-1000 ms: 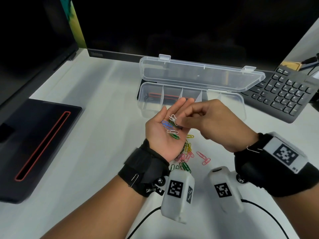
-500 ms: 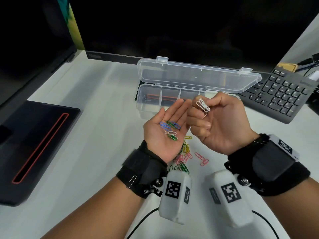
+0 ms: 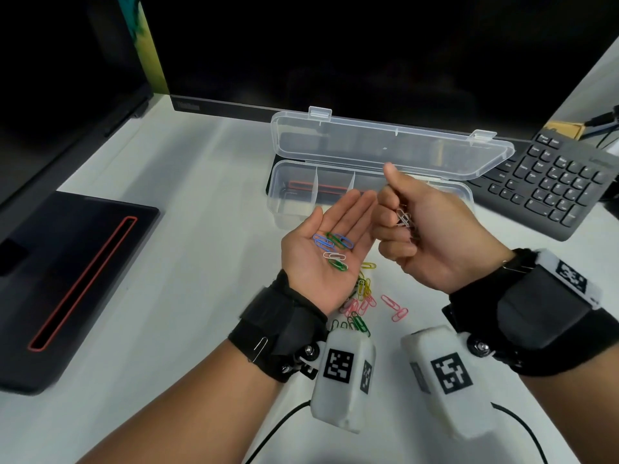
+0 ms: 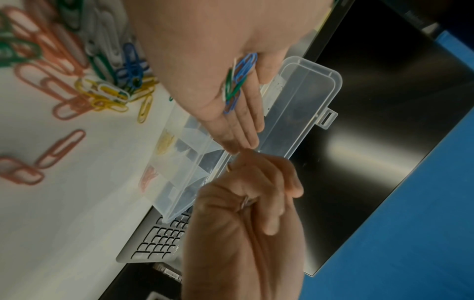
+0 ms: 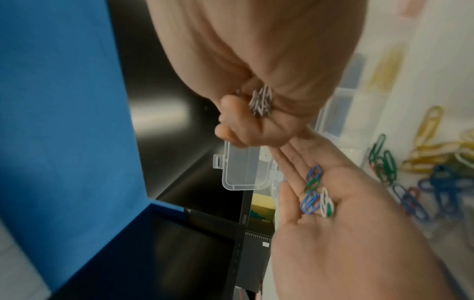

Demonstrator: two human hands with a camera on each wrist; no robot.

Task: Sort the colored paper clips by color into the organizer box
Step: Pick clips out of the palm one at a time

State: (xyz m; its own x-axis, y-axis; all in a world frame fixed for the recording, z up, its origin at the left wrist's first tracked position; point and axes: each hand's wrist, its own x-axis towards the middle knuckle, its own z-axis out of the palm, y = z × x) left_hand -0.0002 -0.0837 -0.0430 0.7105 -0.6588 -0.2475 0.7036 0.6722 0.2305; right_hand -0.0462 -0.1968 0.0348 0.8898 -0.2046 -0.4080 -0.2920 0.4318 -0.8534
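My left hand (image 3: 330,249) lies palm up over the desk, fingers straight. Blue, green and white paper clips (image 3: 333,249) rest loose on its palm, also visible in the right wrist view as paper clips (image 5: 316,192). My right hand (image 3: 418,229) is beside it, palm turned up, fingers curled round a small bunch of white clips (image 3: 403,218), with the thumb raised. The wrist view shows the white clips (image 5: 261,100) in the fist. The clear organizer box (image 3: 291,195) stands open just beyond both hands. Under my wrists lies a pile of pink, yellow and green clips (image 3: 363,296).
A black keyboard (image 3: 556,182) lies at the right rear. A monitor (image 3: 335,45) stands behind the box, its open lid (image 3: 385,142) leaning against it. A black pad with a red slot (image 3: 67,279) occupies the left. A cable (image 3: 278,430) runs near the front edge.
My right hand picked white clips off the left palm, lifted them, then turned palm up and closed its fingers around them. The left hand stayed nearly still.
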